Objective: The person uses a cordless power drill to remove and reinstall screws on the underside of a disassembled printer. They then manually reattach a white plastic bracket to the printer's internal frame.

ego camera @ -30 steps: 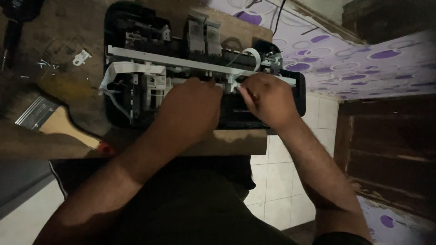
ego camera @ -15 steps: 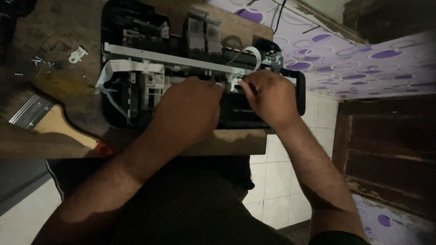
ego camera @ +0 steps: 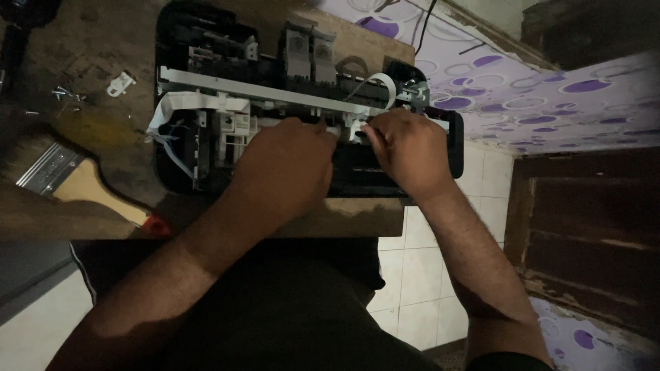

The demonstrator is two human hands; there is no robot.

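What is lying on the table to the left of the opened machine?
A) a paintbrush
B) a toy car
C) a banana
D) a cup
A: a wide paintbrush with a wooden handle and metal band lies on the wooden table, left of the opened machine.

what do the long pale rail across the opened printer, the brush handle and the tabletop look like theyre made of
The long rail looks like pale sheet metal: thin, straight, with a dull sheen, though painted plastic can't be ruled out. The brush handle looks like light, smooth wood, with a ribbed shiny metal band at the bristles. The tabletop looks like worn brown wood, matte and stained.
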